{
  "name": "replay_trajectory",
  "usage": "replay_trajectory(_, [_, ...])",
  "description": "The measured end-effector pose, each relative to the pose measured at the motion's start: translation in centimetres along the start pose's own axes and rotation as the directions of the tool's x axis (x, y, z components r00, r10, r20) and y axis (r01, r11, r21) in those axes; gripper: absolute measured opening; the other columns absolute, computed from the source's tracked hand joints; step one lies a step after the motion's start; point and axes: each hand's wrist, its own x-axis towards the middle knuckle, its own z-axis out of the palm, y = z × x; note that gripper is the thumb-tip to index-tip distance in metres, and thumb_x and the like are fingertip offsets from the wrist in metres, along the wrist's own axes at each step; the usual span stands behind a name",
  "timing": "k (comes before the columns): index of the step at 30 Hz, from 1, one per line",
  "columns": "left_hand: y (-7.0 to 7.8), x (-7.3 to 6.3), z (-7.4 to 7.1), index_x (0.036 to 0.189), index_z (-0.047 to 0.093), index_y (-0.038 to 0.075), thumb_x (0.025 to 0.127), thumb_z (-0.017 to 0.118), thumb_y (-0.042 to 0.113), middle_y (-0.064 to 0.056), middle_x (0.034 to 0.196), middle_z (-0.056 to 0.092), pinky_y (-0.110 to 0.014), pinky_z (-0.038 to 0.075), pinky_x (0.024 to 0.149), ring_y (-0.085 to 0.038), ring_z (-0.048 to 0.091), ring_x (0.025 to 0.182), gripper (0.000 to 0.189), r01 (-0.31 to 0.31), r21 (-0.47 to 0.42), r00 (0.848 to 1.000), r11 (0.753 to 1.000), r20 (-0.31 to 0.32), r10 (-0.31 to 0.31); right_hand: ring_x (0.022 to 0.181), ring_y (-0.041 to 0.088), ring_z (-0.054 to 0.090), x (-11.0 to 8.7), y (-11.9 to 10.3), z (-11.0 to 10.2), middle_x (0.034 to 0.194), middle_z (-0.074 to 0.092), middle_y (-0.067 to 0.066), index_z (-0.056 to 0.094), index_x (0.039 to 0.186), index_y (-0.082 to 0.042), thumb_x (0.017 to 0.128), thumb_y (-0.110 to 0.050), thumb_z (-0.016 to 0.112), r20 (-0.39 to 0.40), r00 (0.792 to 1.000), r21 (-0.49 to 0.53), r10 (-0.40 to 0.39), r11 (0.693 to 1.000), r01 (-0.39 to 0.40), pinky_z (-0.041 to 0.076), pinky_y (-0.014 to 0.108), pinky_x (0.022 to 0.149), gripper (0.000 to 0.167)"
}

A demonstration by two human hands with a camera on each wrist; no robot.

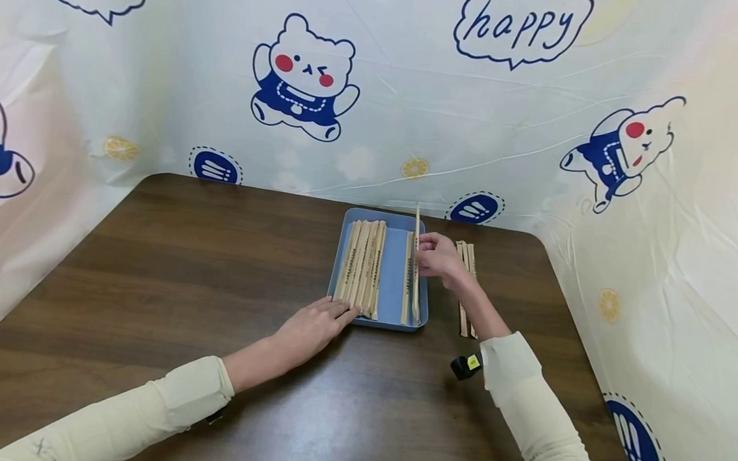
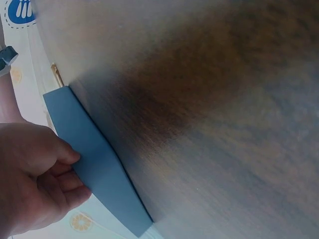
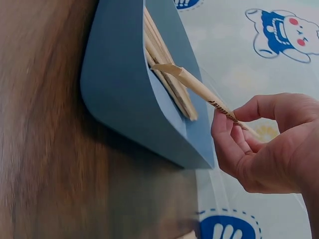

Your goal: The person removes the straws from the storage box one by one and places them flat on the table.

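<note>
Head view: the right hand (image 1: pixel 439 256) pinches one paper-wrapped stick (image 1: pixel 417 259) between thumb and fingers. The item is slim, straight and pale tan, and stands over the right side of a blue tray (image 1: pixel 394 272). Just left of it, a similar packet (image 1: pixel 406 293) with a column of dark lettering lies in the tray. A close row of wrapped sticks (image 1: pixel 363 267), likewise tan with small dark print, fills the tray's left side. More packets (image 1: pixel 471 256) lie on the brown table (image 1: pixel 221 273) to the tray's right, partly behind the right forearm. The left hand (image 1: pixel 313 329) is at the tray's near left corner.

Left wrist view: thumb and bent fingers grip the tray at its edge; whether the fingertips also press the sticks cannot be told for certain.

Right wrist view: the held stick's wrapper is tilted, its near end flared with a pointed paper flap above the tray rim. Dark characters run along it up to the pinching fingertips.
</note>
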Motion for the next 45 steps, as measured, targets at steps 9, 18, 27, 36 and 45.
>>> replay_trajectory(9, [-0.1,-0.1,-0.1,0.135,0.059,-0.002,0.088,0.070,-0.007,-0.020,0.126,0.064,-0.044,0.047,0.104,-0.031,0.062,0.116,0.049,0.002,0.004,1.000,1.000,0.006,-0.002,0.069,0.012,0.049,-1.1,0.7,-2.8,0.112,0.046,0.013,0.035,0.146,0.010,0.093,0.006,0.046,0.013,1.000,-0.023,0.026,0.999,-0.026,0.057,0.031,0.070,0.054])
replay_trajectory(18, [0.0,-0.1,0.1,0.135,0.058,-0.002,0.088,0.069,-0.007,-0.020,0.126,0.063,-0.045,0.047,0.104,-0.032,0.061,0.117,0.049,0.007,-0.012,1.000,1.000,0.015,-0.006,0.062,0.008,0.045,-1.5,2.6,-5.3,0.102,0.044,0.008,0.036,0.143,0.011,0.092,0.010,0.044,-0.042,0.998,0.026,0.044,0.999,-0.043,0.052,0.024,0.060,0.052])
replay_trajectory(27, [0.0,-0.1,0.0,0.135,0.058,-0.002,0.088,0.070,-0.005,-0.019,0.125,0.064,-0.044,0.047,0.103,-0.031,0.062,0.116,0.048,0.002,-0.002,1.000,1.000,0.014,-0.002,0.077,0.013,0.054,-2.1,4.6,-8.0,0.117,0.048,0.020,0.035,0.146,0.014,0.095,0.003,0.041,-0.092,0.994,-0.116,0.051,0.991,-0.061,0.059,0.031,0.076,0.053])
replay_trajectory(36, [0.0,0.0,0.1,0.134,0.059,-0.001,0.088,0.070,-0.005,-0.019,0.124,0.064,-0.045,0.048,0.103,-0.031,0.062,0.115,0.047,0.006,-0.013,1.000,1.000,0.006,-0.006,0.087,0.024,0.062,-2.5,6.6,-10.0,0.127,0.050,0.033,0.035,0.144,0.017,0.096,0.002,0.044,-0.104,0.994,-0.156,0.045,0.986,-0.062,0.060,0.036,0.079,0.051])
replay_trajectory(45, [0.0,0.2,0.0,0.134,0.059,-0.001,0.087,0.071,-0.006,-0.019,0.124,0.064,-0.044,0.048,0.102,-0.031,0.063,0.114,0.048,-0.001,0.000,1.000,1.000,-0.010,0.001,0.081,0.018,0.062,-2.6,7.8,-11.5,0.119,0.054,0.029,0.037,0.144,0.015,0.096,0.002,0.046,-0.119,0.990,-0.185,0.070,0.978,-0.092,0.060,0.034,0.078,0.051])
